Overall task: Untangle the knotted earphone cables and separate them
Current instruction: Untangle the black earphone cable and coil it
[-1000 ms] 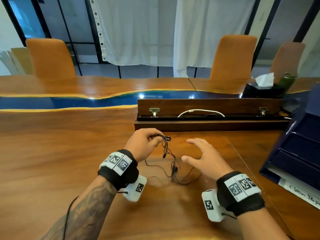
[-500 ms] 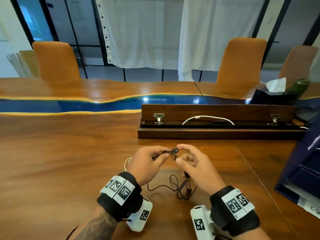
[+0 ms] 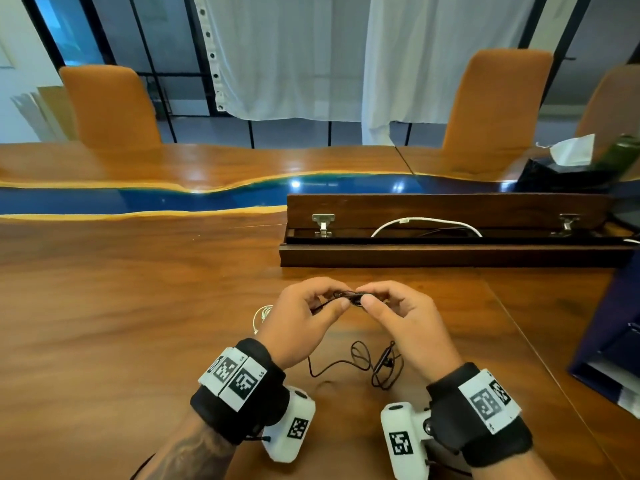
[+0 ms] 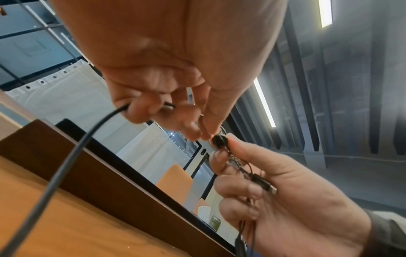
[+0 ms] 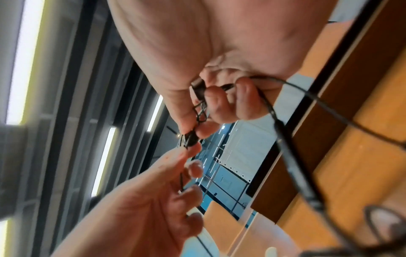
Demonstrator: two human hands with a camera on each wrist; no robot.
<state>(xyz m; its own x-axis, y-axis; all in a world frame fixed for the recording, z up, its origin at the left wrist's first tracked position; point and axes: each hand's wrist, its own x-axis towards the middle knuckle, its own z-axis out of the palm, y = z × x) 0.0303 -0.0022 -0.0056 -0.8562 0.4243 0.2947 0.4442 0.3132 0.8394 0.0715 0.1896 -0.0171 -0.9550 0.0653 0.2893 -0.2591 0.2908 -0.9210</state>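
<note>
Black earphone cables (image 3: 349,296) bridge left hand (image 3: 304,323) and right hand (image 3: 401,323), both pinching the knot at fingertip level; the rest hangs to the tabletop (image 3: 138,323) below, nearer the right hand.

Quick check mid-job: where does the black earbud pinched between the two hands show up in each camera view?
Head: black earbud, centre, between both thumbs.
Left wrist: earbud, right of centre, where the fingertips meet.
Right wrist: earbud, centre-left, at the fingertips.
Shared landmark: dark wooden box behind the hands.
</note>
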